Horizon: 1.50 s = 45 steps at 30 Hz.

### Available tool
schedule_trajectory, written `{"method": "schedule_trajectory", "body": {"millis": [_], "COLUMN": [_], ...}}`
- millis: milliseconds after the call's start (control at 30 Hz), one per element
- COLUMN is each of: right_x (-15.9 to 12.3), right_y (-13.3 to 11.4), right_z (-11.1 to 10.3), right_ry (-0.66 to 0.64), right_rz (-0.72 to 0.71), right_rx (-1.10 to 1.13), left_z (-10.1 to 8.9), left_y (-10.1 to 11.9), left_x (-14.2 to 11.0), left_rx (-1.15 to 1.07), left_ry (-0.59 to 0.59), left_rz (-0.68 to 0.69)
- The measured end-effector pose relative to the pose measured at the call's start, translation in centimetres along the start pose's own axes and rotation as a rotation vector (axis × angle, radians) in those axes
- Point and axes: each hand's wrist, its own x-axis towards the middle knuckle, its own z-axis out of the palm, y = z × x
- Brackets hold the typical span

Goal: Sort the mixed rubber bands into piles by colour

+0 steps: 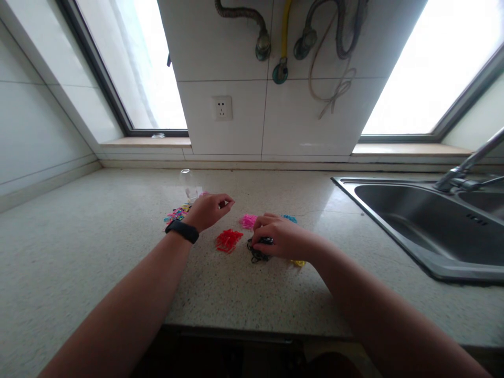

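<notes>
My left hand [212,210], with a black band at its wrist, hovers beside a mixed pile of small coloured pieces [177,212]. Its thumb and fingertips are pinched together; anything between them is too small to make out. My right hand [279,234] reaches down onto a heap of thin black loop-like pieces [258,254], its curled fingers closed on some of them. Left of that heap lies a pile of red pieces [228,240]. Pink pieces [248,221] lie behind it. Blue pieces [290,218] and yellow pieces [298,263] are partly hidden by my right hand.
A clear cup-like container [188,184] stands behind my left hand on the speckled countertop [244,294]. On the right is a steel sink [413,220] with a faucet [464,163]. The tiled wall holds a socket [222,108] and hoses [285,37].
</notes>
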Motion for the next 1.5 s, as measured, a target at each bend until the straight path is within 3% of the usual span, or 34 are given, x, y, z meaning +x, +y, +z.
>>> {"method": "schedule_trajectory", "body": {"millis": [300,900,1100,1300,1400,1500], "right_x": [-0.1,-0.7,-1.7,-3.5,-4.0,-4.1], "right_y": [0.4,2.7,5.9,10.0,12.0,13.9], "right_z": [-0.2,-1.2,-2.1,-2.1,-1.4,-0.5], "right_ry": [0.035,0.264,0.515,0.699,0.717,0.645], "right_rz": [0.014,0.156,0.302,0.592,0.668,0.733], "right_rx": [-0.012,-0.184,-0.121,0.083,0.184,0.226], "left_z": [0.1,0.0,-0.1,0.1,-0.1,-0.6], "left_y": [-0.2,-0.2,-0.4,-0.8,-0.9,-0.8], "left_x": [0.0,-0.1,-0.1,-0.1,-0.1,-0.1], "left_rx": [0.001,0.008,0.0,-0.013,-0.019,-0.014], "left_ry": [0.008,0.011,0.026,0.031,0.032,0.034], "left_rz": [0.004,-0.019,-0.044,-0.045,-0.049,-0.073]}}
